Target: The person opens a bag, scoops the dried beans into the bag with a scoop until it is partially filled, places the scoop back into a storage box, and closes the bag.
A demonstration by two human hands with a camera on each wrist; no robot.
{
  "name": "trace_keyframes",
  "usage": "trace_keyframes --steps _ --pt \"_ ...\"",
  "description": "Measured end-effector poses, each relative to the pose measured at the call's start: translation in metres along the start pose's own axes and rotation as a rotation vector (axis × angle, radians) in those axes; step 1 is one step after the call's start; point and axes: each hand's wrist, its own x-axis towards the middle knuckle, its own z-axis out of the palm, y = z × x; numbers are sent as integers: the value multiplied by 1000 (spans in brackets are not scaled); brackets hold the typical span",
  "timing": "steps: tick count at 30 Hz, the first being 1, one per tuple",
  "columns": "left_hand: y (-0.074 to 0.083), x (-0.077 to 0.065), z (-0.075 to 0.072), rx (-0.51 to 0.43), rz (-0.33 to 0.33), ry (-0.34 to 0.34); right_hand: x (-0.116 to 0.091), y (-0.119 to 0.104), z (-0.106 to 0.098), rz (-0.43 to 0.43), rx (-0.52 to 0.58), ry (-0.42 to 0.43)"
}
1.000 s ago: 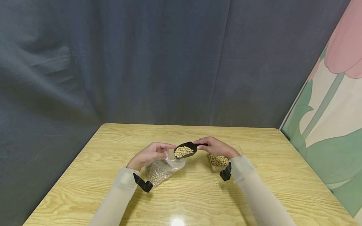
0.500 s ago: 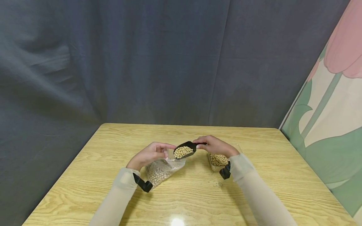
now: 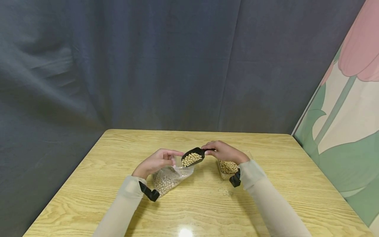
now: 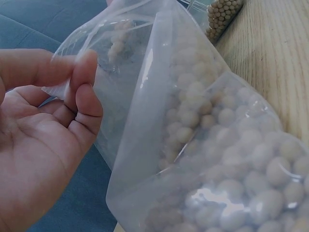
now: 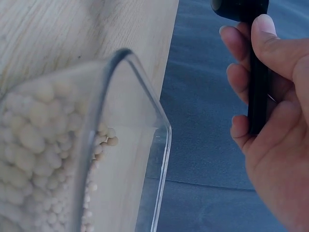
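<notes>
My left hand pinches the rim of a clear plastic bag between thumb and fingers. Pale round beans fill the bag's lower part as it rests on the table. My right hand grips the handle of a black scoop. In the scoop lies a heap of the beans, and its tip overlaps the bag's mouth in the head view, near my left fingertips. Under my right forearm stands a clear box partly filled with beans.
The wooden table reaches back to a dark blue curtain. To the right is a panel with a painted tulip. Some small transparent bits lie on the table in front of the box.
The scoop has risen very slightly with the right hand, its beans lying a little nearer the tip. My left hand and the bag stay in place.
</notes>
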Motion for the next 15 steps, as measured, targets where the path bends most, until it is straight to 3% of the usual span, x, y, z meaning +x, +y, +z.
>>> trace_keyframes --steps 15 --pt "1 2 -2 -4 -10 0 5 -3 -5 -49 -97 4"
